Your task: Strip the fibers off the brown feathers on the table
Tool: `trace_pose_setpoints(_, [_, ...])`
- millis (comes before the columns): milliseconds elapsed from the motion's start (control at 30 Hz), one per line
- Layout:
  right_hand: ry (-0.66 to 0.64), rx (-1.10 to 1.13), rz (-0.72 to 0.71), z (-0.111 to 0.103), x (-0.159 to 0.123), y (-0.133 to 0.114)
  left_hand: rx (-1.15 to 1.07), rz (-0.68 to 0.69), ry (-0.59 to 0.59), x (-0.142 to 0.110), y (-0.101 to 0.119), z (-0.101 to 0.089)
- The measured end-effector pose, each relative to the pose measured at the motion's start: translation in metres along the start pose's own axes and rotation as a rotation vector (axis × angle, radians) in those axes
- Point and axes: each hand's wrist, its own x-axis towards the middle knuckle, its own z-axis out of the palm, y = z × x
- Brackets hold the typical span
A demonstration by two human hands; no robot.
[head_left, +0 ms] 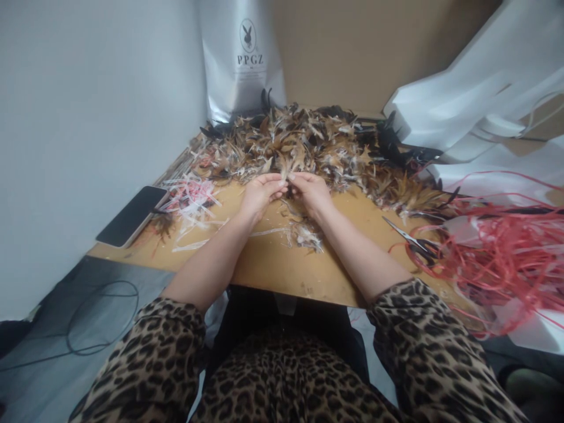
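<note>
My left hand (263,192) and my right hand (311,191) meet at the near edge of a big heap of brown and black feathers (304,138). Both have thumb and fingers pinched together, almost touching each other. Between the fingertips is a small pale brown feather (285,170), blending into the heap behind it. Whether one hand alone bears it is hard to see. Under my hands, a small tuft of feathers and white strands (306,235) lies on the brown tabletop (291,270).
A phone (132,216) rests at the left by the wall, beside pink and white strips (190,200). To the right lie scissors (412,239) and a tangle of red plastic twine (506,258). Behind the heap stands a silver-white bag (244,70); white sheeting (476,76) hangs at right.
</note>
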Motion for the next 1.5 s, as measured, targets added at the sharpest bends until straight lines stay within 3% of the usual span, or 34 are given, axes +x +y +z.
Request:
trace_pose_setpoints(267, [0.003,-0.076,-0.073,0.002,-0.003,-0.007,0.041,0.004,0.035,-0.002,0.003,0.005])
trace_pose_setpoints(600, [-0.099,0.026,0.002,-0.004,0.001,-0.004,-0.148,-0.307,-0.095,-0.005,0.013,0.007])
trace_pose_setpoints(933, [-0.098,-0.127,-0.024,-0.008,0.001,-0.01,-0.084,-0.261,-0.086,-0.001,0.009,-0.002])
trace_pose_setpoints(1167, [-0.201,-0.292,-0.054,-0.017,0.005,-0.012,-0.041,-0.205,-0.03,-0.002,0.01,0.0])
trace_pose_setpoints(1500, [-0.258,-0.225,-0.03,-0.018,0.006,-0.011,-0.064,-0.223,-0.095,0.0,0.005,-0.002])
